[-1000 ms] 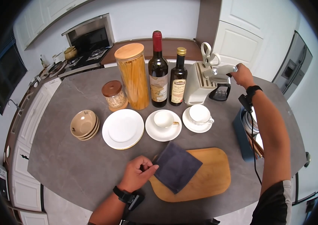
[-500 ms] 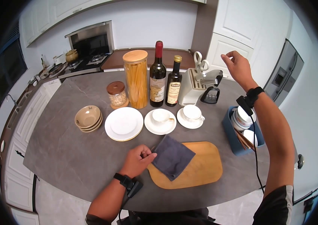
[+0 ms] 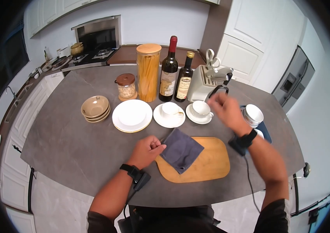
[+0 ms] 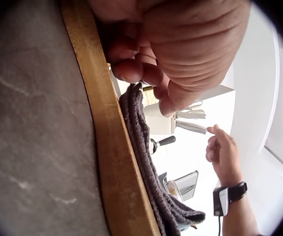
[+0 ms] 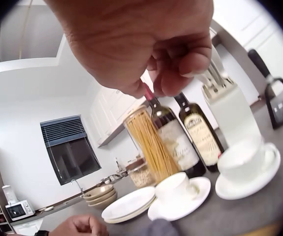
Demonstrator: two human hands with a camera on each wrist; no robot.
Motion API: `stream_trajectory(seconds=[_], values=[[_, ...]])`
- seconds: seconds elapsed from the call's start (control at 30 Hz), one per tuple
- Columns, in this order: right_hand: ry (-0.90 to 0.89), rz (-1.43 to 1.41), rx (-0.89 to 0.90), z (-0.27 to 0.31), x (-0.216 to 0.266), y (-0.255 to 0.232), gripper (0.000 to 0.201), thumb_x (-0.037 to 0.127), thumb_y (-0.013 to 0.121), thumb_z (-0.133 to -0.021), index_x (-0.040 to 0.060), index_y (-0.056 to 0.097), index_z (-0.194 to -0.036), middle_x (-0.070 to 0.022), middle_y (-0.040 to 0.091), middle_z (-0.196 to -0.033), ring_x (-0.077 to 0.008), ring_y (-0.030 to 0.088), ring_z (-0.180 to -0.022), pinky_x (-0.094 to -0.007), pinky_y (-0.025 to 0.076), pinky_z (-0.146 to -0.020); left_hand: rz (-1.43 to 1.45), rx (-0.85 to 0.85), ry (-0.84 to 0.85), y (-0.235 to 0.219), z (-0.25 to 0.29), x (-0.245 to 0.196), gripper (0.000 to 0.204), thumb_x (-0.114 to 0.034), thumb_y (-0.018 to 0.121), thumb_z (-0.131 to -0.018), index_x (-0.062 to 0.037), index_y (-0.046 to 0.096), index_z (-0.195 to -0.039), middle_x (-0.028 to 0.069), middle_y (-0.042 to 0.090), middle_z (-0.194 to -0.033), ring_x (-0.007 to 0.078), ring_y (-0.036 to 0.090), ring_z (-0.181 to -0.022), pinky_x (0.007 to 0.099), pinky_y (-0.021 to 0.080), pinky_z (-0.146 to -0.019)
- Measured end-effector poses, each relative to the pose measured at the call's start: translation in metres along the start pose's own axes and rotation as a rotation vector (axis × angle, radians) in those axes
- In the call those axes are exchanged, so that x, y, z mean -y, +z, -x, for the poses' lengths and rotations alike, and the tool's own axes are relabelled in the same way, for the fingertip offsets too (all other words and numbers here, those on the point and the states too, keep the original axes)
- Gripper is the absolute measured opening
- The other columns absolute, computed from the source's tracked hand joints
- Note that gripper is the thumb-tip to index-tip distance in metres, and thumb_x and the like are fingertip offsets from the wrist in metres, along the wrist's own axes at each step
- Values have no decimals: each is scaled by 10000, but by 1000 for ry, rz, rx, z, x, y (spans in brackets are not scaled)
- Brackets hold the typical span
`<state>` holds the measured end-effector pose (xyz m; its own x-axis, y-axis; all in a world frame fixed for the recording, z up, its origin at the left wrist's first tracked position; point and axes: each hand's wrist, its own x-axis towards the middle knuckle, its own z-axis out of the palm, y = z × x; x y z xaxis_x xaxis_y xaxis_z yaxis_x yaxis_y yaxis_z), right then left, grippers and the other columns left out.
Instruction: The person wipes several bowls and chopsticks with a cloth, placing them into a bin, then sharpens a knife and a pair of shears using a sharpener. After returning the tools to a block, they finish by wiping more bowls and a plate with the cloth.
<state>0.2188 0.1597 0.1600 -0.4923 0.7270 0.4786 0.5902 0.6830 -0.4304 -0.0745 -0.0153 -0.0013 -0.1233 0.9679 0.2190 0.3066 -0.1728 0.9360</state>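
We see a dark purple-grey cloth (image 3: 181,150) on the honey-tan, wood-grained board (image 3: 216,161). Under the board, we find a grey countertop (image 3: 67,147) with pale veining. Beyond the board, we note 2 white cups (image 3: 168,110), 1 red-topped dark bottle (image 3: 168,79) and yellow spaghetti (image 3: 147,77). Left of the board, we count 3 beige bowls (image 3: 95,106).

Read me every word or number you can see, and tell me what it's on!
No word or number is clear enough to quote.
Short bottle: dark letters across the label, too blurred to spell; the smaller print is too tiny.
Tall bottle: label writing, too blurred to read.
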Motion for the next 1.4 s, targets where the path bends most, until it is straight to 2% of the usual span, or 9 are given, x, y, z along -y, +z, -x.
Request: stream_trajectory(seconds=[0.03, 0.1, 0.17, 0.3, 0.37, 0.9, 1.17, 1.27, 1.4], values=[[13, -40, 114, 17, -8, 16, 252, 259, 756, -1041, 13, 733, -1088, -65, 656, -770, -116, 580, -725, -335, 490, -665, -2, -6, 1, -1, 1, -2, 224, -142, 848, -961, -50, 656, -892, -73, 558, -720, 21, 457, -662, 236, 400, -583], [98, -247, 329, 56, -19, 50, 323, 310, 788, -1017, 8, 723, -1110, -90, 686, -801, -137, 629, -766, -350, 516, -704, -26, 17, -50, -4, 1, -9, 246, -197, 844, -952, -29, 668, -913, -18, 596, -689, 68, 505, -634, 279, 439, -581], [181, -98, 560, 78, -2, 64, 396, 366, 836, -970, 9, 715, -1093, -115, 714, -808, -182, 676, -752, -372, 533, -702, -32, 13, -55, -3, 0, -8, 248, -197, 846, -950, -30, 667, -911, -20, 593, -685, 67, 503, -633, 277, 436, -580], [197, -97, 399, 96, -5, 85, 438, 399, 874, -927, 18, 705, -1064, -130, 718, -797, -243, 697, -720, -384, 533, -677, -22, 0, -39, 0, -1, -2, 240, -176, 854, -945, -36, 664, -904, -40, 570, -688, 53, 482, -638, 261, 426, -582], [163, -150, 381, 98, -12, 85, 450, 436, 856, -916, 23, 695, -987, -164, 734, -795, -363, 720, -728, -453, 552, -691, -21, 2, -34, 2, 0, -2, 228, -151, 856, -945, -50, 657, -893, -64, 558, -705, 33, 468, -652, 244, 410, -584], [-52, 73, 448, 118, -22, 67, 440, 437, 705, -957, 38, 761, -780, -197, 723, -784, -429, 706, -770, -530, 552, -711, -38, -23, -15, 14, -3, 6, 257, -100, 917, -888, -37, 699, -1008, -72, 567, -818, 40, 490, -740, 225, 480, -678], [-94, 0, 710, 114, -32, 35, 573, 557, 691, -993, 28, 740, -776, -206, 704, -748, -431, 697, -750, -534, 534, -694, -73, -56, -71, 17, 1, -6, 207, -124, 898, -918, -32, 718, -964, -66, 617, -824, 30, 518, -745, 221, 484, -676], [87, 52, 506, 91, -23, 3, 599, 571, 704, -998, 27, 721, -747, -203, 696, -731, -422, 697, -732, -519, 537, -677, -54, -50, -48, 15, -1, 1, 205, -129, 896, -922, -31, 720, -961, -67, 619, -818, 26, 522, -744, 216, 484, -677], [28, -1, -1, 36, -26, -32, 409, 387, 795, -963, 24, 705, -799, -182, 704, -725, -398, 715, -716, -495, 556, -665, -61, -38, -49, 14, 0, 2, 200, -138, 886, -935, -25, 722, -945, -65, 635, -816, 22, 529, -743, 214, 486, -678]])
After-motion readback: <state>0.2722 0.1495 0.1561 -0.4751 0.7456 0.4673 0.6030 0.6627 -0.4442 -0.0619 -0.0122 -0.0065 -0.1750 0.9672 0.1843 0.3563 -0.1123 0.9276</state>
